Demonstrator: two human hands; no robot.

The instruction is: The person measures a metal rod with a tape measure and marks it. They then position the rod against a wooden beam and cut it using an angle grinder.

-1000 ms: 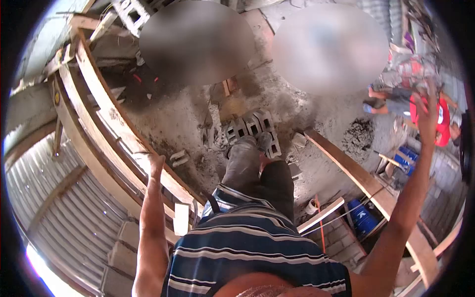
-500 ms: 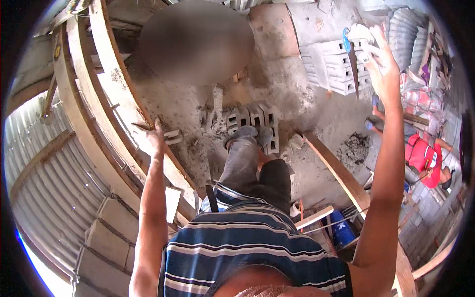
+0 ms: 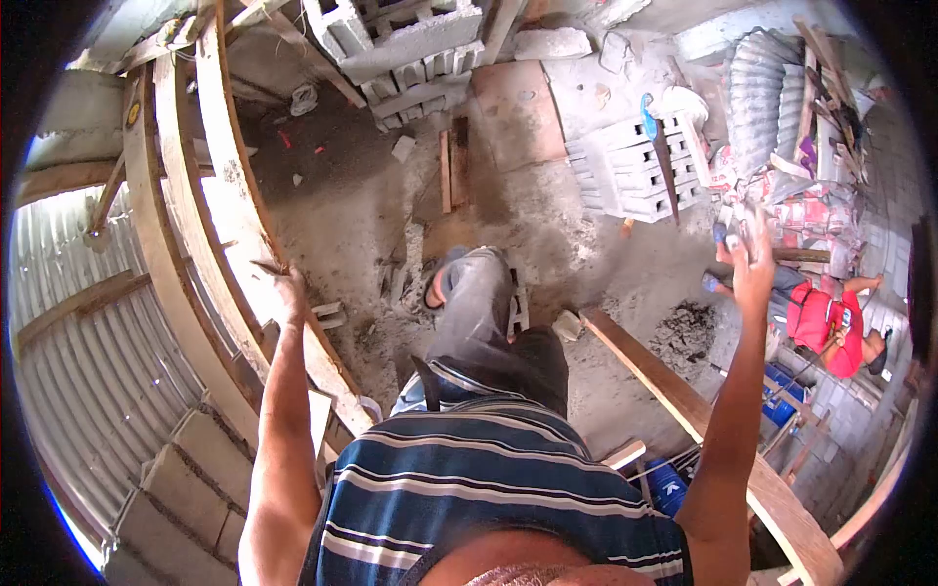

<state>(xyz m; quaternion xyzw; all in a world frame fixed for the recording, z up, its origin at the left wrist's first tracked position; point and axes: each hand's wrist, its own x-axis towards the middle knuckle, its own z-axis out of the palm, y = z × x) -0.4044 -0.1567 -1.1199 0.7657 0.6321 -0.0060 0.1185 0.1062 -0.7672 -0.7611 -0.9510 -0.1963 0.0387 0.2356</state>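
My left hand (image 3: 285,295) is at the edge of a long wooden beam (image 3: 234,176), its fingers bent over the wood. A thin dark shape by the fingertips is too small to name. My right hand (image 3: 752,262) is raised to the right with fingers apart, a little blurred, holding nothing I can see. Beyond it, a handsaw (image 3: 661,156) with a blue handle lies against a stack of hollow blocks (image 3: 635,171). My legs (image 3: 474,313) stand over more hollow blocks, partly hidden beneath them.
A slanting plank (image 3: 650,376) lies under my right arm. Hollow blocks (image 3: 410,59) are piled ahead. A person in a red shirt (image 3: 831,322) is at the right, near a blue container (image 3: 785,394). Corrugated sheeting (image 3: 88,361) stands at the left.
My right hand has dropped lower, away from the saw. My left hand stays at the beam. One foot has shifted left by the blocks, and the view has tilted up, showing the block pile ahead.
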